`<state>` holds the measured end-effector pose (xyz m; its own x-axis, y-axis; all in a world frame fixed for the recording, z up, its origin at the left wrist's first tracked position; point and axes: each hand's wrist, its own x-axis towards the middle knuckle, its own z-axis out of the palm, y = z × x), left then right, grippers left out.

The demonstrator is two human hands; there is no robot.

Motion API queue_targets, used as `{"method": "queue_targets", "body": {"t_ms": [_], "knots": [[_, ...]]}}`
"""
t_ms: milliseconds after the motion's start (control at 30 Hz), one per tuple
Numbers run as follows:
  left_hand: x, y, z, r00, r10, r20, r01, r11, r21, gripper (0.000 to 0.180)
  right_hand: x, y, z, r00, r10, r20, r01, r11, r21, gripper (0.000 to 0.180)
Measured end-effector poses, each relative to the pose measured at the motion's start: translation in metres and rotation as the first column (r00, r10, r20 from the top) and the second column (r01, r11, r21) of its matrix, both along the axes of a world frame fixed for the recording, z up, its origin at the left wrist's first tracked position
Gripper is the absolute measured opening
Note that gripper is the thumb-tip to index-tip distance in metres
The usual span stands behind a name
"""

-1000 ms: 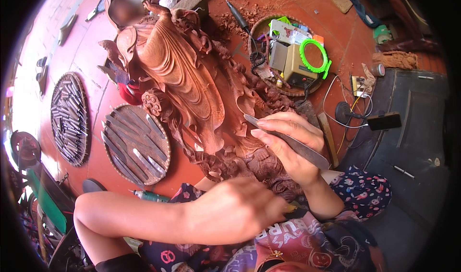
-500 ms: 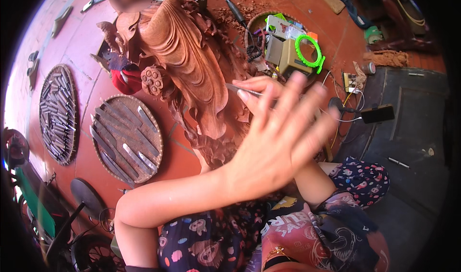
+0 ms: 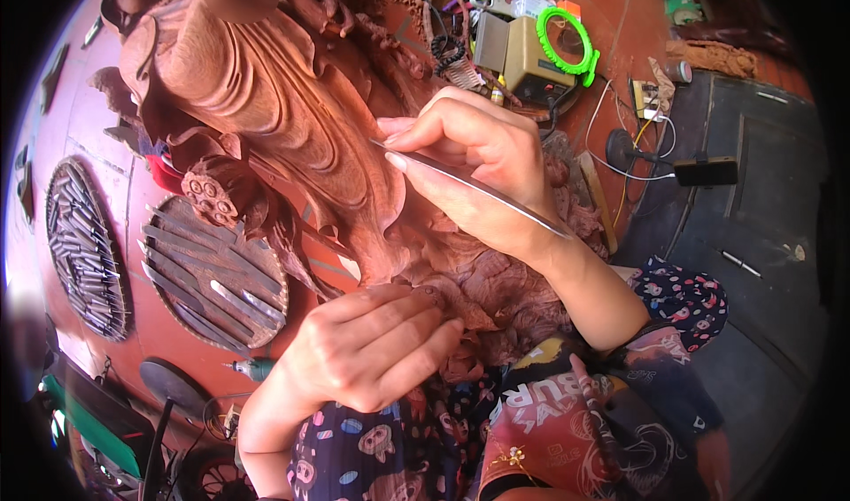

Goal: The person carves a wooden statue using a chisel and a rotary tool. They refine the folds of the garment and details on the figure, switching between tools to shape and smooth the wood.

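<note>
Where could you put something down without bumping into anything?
The dark mat, right of the right hand, is mostly bare, with only a pen and small bits. A strip of red floor runs between the two round tool trays. Above the carved wooden statue, boxes and cables crowd together.

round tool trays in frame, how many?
2. One round tray of carving tools lies beside the wooden statue, near the left hand; the other round tray near the left rim. More may be hidden.
</note>
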<state>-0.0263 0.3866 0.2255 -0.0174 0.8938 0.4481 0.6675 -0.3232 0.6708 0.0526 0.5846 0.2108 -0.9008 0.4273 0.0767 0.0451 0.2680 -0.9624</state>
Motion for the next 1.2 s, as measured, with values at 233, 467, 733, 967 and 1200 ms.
{"method": "queue_targets", "body": {"t_ms": [233, 467, 733, 967, 1200], "knots": [[-0.005, -0.006, -0.022, 0.972, 0.209, -0.107, -0.196, 0.973, 0.124, 0.022, 0.004, 0.002, -0.001, 0.997, 0.060, -0.042, -0.056, 0.994, 0.091, 0.010], [-0.002, -0.004, -0.030, 0.959, 0.265, -0.101, -0.246, 0.954, 0.173, 0.021, 0.007, 0.006, -0.001, 0.996, 0.083, -0.021, -0.080, 0.991, 0.107, 0.010], [0.001, -0.003, -0.029, 0.949, 0.302, -0.089, -0.286, 0.945, 0.159, 0.020, 0.007, 0.012, 0.000, 0.990, 0.140, 0.021, -0.142, 0.980, 0.143, 0.008], [0.002, -0.005, -0.032, 0.940, 0.335, -0.069, -0.320, 0.931, 0.174, 0.023, 0.003, 0.005, 0.000, 0.993, 0.121, -0.006, -0.115, 0.962, 0.248, 0.009], [0.004, -0.006, -0.032, 0.946, 0.321, -0.044, -0.311, 0.938, 0.154, 0.023, 0.005, -0.004, 0.005, 0.999, 0.023, 0.026, -0.026, 0.994, 0.104, 0.010]]}}
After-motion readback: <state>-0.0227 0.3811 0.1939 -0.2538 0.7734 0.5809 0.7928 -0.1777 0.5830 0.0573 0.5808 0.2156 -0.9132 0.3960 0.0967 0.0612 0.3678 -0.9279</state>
